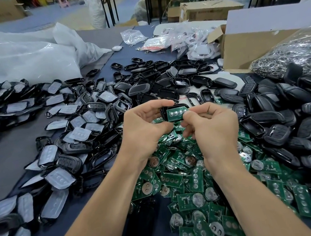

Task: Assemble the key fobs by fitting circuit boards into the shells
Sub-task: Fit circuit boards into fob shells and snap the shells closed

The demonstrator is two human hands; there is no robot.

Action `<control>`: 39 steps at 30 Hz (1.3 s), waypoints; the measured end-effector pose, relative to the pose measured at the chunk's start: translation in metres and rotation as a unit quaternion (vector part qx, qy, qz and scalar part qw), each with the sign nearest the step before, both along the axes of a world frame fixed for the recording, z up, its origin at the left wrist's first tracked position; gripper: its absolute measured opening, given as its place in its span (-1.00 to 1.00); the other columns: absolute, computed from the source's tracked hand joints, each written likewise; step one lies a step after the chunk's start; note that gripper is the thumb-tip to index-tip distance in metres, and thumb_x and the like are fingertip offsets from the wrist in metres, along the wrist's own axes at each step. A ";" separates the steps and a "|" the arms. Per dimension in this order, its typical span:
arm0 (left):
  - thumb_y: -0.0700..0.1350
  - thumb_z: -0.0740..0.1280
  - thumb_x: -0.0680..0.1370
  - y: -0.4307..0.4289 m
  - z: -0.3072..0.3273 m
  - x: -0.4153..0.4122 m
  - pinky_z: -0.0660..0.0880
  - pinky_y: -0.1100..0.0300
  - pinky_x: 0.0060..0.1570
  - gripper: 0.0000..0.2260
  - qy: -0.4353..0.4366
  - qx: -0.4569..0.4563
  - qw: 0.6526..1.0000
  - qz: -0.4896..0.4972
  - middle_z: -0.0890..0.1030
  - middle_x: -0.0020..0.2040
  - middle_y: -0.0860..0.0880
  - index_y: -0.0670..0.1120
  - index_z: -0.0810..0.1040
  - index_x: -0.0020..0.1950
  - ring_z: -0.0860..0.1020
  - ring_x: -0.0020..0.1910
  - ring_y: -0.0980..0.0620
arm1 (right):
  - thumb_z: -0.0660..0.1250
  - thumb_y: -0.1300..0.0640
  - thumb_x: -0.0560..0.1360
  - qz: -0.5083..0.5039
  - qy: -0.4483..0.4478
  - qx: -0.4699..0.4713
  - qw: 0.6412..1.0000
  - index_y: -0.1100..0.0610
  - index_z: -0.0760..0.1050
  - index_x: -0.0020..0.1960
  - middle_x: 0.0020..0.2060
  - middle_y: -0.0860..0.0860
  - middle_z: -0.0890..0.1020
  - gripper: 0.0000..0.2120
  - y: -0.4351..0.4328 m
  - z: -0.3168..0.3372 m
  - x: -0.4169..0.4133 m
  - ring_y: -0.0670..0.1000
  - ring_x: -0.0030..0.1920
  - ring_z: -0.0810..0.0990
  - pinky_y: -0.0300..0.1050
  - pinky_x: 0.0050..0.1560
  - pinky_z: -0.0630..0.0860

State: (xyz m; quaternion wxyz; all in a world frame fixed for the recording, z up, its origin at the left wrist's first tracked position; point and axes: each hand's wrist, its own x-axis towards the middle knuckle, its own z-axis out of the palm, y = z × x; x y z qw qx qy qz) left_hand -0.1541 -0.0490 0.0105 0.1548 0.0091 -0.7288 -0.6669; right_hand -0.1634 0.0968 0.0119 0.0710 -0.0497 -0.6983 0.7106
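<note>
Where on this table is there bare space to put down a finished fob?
Bare cloth shows at the left, between the two heaps of padded shells, and a smaller patch lies beside the left forearm. Crowded: the circuit boards in the near middle and the black shells on the right.

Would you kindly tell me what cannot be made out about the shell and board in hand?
Head view: black shell mostly hidden by the left hand and circuit board.
Head view: board's lower edge covered by the right hand, so seating is unclear.
Head view: board markings too small to read.
</note>
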 end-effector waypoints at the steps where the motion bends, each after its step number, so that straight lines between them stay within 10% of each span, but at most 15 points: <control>1: -0.47 0.55 0.33 -0.001 0.000 0.000 0.63 -0.08 0.19 -0.53 -0.001 0.003 1.000 0.003 0.77 0.00 -0.02 0.05 0.77 0.03 0.72 0.08 -0.08 | 0.46 0.29 0.46 -0.004 -0.005 -0.007 1.000 0.10 0.64 -0.21 -0.38 0.06 0.71 -0.87 0.000 0.000 -0.001 0.04 -0.47 0.63 -0.22 -0.44 0.45; 10: -0.51 0.52 0.34 -0.001 0.004 0.004 0.62 0.26 -0.09 -0.51 0.012 0.021 1.000 0.000 0.78 -0.06 -0.01 0.04 0.75 0.04 0.73 -0.07 0.07 | 0.45 0.36 0.49 0.023 -0.001 -0.072 0.997 0.17 0.62 -0.20 -0.37 0.13 0.69 -0.85 0.002 0.003 0.000 0.04 -0.49 0.56 -0.23 -0.46 0.45; 19: -0.47 0.53 0.34 0.005 0.000 0.003 0.61 0.27 0.00 -0.53 0.006 0.003 1.000 0.000 0.78 -0.04 0.03 0.07 0.76 0.03 0.73 0.00 0.07 | 0.46 0.29 0.43 -0.018 0.006 -0.001 1.000 0.10 0.64 -0.30 -0.42 0.07 0.69 -0.83 0.002 0.000 -0.001 0.06 -0.48 0.64 -0.18 -0.46 0.46; 24: -0.36 0.56 0.40 0.011 0.001 0.004 0.68 -0.16 0.07 -0.69 -0.005 0.041 0.999 0.018 0.77 -0.12 -0.10 0.04 0.80 -0.03 0.72 -0.05 -0.25 | 0.46 0.28 0.42 -0.044 0.011 0.026 0.999 0.08 0.65 -0.28 -0.45 0.03 0.69 -0.84 0.001 -0.001 0.000 0.04 -0.46 0.68 -0.13 -0.41 0.49; 35: -0.48 0.55 0.36 0.009 0.005 0.004 0.64 0.18 -0.23 -0.69 -0.011 0.096 0.993 0.071 0.69 -0.21 -0.33 -0.05 0.80 -0.18 0.68 -0.32 -0.07 | 0.53 0.14 0.42 -0.049 0.039 0.111 0.992 0.05 0.65 -0.26 -0.48 -0.08 0.67 -0.89 -0.001 0.003 0.005 -0.05 -0.46 0.68 -0.24 -0.48 0.50; 39: -0.51 0.53 0.36 0.008 0.005 0.004 0.64 0.21 -0.25 -0.66 -0.016 0.120 0.991 0.054 0.67 -0.31 -0.13 -0.04 0.79 -0.24 0.69 -0.32 -0.02 | 0.62 0.02 0.32 -0.085 0.042 0.123 0.988 0.01 0.62 -0.30 -0.46 -0.13 0.66 -0.82 0.003 -0.001 0.001 -0.13 -0.49 0.61 -0.32 -0.46 0.47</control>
